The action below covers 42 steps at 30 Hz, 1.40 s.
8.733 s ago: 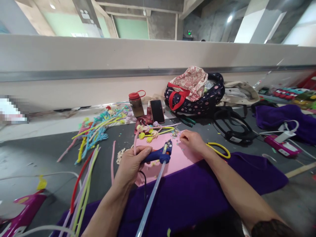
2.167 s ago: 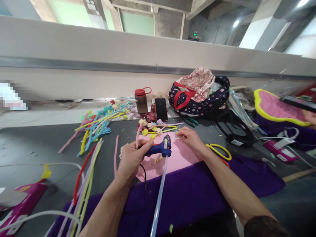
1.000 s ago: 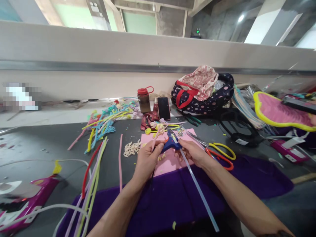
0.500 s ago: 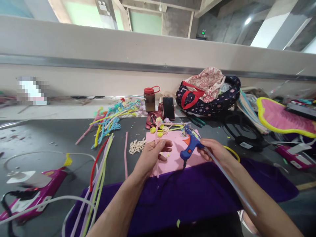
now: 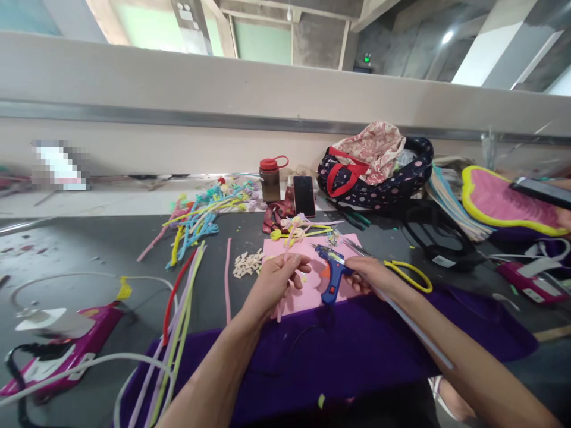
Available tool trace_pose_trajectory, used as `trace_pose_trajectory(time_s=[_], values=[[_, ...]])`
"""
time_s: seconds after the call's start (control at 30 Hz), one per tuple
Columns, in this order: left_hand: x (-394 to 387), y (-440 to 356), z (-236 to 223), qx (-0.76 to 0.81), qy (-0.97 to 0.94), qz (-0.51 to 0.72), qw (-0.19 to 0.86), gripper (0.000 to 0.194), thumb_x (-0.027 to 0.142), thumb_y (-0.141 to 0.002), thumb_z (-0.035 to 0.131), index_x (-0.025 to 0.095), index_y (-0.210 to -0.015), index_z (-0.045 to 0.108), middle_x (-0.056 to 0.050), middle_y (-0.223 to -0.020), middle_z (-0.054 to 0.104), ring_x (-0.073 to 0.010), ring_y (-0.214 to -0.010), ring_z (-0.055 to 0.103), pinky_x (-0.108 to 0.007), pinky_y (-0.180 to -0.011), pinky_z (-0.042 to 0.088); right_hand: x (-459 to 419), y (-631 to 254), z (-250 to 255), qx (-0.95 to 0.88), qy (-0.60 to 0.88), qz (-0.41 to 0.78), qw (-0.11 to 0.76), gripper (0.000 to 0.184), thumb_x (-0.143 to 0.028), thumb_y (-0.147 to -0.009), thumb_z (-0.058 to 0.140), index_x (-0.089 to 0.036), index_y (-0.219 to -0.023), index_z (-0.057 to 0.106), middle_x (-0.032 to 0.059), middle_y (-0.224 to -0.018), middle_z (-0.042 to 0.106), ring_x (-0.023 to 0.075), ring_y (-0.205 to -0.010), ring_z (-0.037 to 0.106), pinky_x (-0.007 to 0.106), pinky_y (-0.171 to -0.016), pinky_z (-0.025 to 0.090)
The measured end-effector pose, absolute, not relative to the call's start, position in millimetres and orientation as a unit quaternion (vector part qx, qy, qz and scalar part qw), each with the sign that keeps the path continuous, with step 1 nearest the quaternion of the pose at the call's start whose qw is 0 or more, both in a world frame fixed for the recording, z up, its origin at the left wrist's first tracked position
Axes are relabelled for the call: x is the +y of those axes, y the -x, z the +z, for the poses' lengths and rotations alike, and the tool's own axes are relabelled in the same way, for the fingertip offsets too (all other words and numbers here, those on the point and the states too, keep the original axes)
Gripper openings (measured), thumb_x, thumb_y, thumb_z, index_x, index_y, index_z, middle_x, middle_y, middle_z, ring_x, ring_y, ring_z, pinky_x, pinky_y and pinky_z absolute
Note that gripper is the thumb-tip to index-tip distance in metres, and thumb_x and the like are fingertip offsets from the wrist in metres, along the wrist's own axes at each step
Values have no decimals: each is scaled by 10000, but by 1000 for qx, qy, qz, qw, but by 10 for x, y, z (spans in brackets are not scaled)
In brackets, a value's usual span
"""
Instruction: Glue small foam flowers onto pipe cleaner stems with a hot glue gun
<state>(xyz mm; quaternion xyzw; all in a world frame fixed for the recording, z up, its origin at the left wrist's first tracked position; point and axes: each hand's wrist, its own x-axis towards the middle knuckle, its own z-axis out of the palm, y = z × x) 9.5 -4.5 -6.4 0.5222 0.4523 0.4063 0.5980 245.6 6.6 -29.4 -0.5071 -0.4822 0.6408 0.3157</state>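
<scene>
Between thumb and fingers, my left hand (image 5: 277, 282) pinches a pink pipe cleaner (image 5: 291, 238) upright; its lower end shows below the fingers. My right hand (image 5: 375, 274) is closed around the rear of a blue glue gun (image 5: 333, 274) with an orange trigger. A long clear glue stick (image 5: 419, 331) sticks out of its back along my forearm. The nozzle points up and left, beside the pipe cleaner and apart from it. Under both hands lies a pink mat (image 5: 307, 297). Yellow and pale pipe-cleaner flowers (image 5: 277, 235) lie at its far edge.
Small cream pieces (image 5: 247, 263) lie left of the mat, near a pink stem (image 5: 228, 279). A bottle (image 5: 270, 183), a phone (image 5: 304, 196) and a dotted bag (image 5: 379, 172) stand behind. Purple cloth (image 5: 312, 356) covers the near edge. Someone's hand (image 5: 562, 217) shows far right.
My right hand has brought the glue gun left and down, with its nozzle nearer my left hand. The pipe cleaner's top has tilted slightly right. At the far right, another person's hand has come into view.
</scene>
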Motion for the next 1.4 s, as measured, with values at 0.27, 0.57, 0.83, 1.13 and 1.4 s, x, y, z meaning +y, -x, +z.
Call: trace_pose_trajectory(time_s=[0.27,0.57,0.83,1.13,1.4], values=[[-141,-251,-22,499,-545,347,578,312,399,-772,514,140,-857,663,-50,-754,665,-51,-439,459,-160,-352,227,207,-2417,-308,-417,480,685,357,252,-366,-795,530,-128,-730,584,14,-579,587,58,-384,490,124,-271,294],[-157,-261,-78,472,-550,340,599,400,451,-765,515,140,-976,654,-67,-761,667,-67,-410,436,-173,-335,249,243,-2416,-281,-358,388,760,379,415,-488,-852,349,-148,-842,588,73,-731,641,88,-466,518,131,-284,318],[-195,-245,-36,430,-545,356,625,348,383,-739,579,176,-1006,663,-38,-753,652,-23,-364,328,-171,-351,246,105,-2460,-228,-271,287,825,404,643,-615,-836,255,-93,-977,603,134,-891,664,120,-591,598,160,-382,429],[-228,-299,-13,448,-512,397,616,289,303,-680,653,188,-945,684,64,-449,434,-34,-351,267,-179,-360,175,28,-2201,-296,-350,311,732,495,303,-170,-667,612,-233,-964,614,-1,-851,642,78,-577,529,137,-403,341],[-273,-387,-14,431,-492,430,623,248,263,-642,670,183,-872,709,-26,-680,644,-55,-427,407,-186,-393,247,-9,-1805,-305,-353,310,709,526,269,-330,-691,649,-204,-925,606,31,-854,666,162,-732,609,260,-631,464]])
